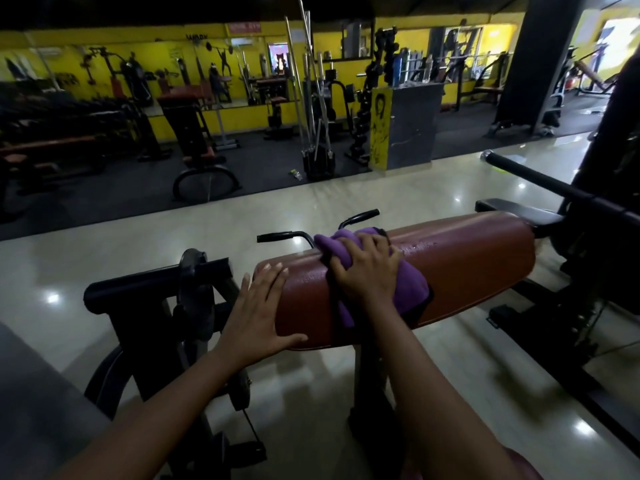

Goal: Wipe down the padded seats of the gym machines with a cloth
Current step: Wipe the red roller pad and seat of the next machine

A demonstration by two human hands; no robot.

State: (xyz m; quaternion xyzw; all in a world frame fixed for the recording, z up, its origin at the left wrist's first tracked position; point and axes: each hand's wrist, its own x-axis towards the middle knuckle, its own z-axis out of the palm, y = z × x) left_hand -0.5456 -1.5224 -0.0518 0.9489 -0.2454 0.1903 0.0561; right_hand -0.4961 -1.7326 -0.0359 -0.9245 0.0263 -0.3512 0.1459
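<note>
While left hand [258, 310] lies flat on seat [467, 265], right fingers [375, 242] clutch cloth [412, 285] beneath them

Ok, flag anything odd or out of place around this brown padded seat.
Glistening droplets speckle the brown padded seat just beyond the purple cloth gripped by the right hand: wet, probably spray not yet wiped. The left hand lies flat on its near end. Nothing looks damaged.
</note>
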